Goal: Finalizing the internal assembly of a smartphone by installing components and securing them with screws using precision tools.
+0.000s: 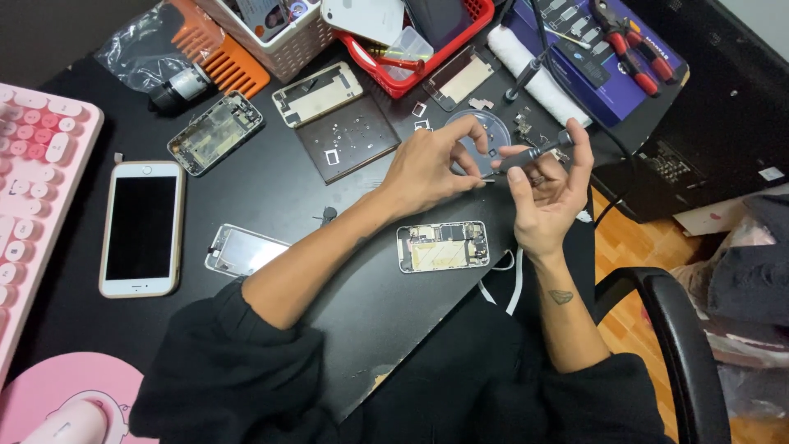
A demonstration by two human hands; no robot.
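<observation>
My right hand (549,193) holds a small dark screwdriver (534,153) with its tip pointing left. My left hand (431,168) pinches at that tip, fingers closed around something too small to make out. Both hands hover over the black desk (271,185), just above an opened phone body (443,246) with its insides showing. A round clear dish (491,127) lies behind my left fingers.
A white phone (141,228) lies screen up at left, by a pink keyboard (33,181). Around it are a loose screen panel (244,250), another gutted phone (215,132), a back cover (317,93), a dark parts mat (348,137), a red basket (427,45), red pliers (631,41) and a chair arm (682,329).
</observation>
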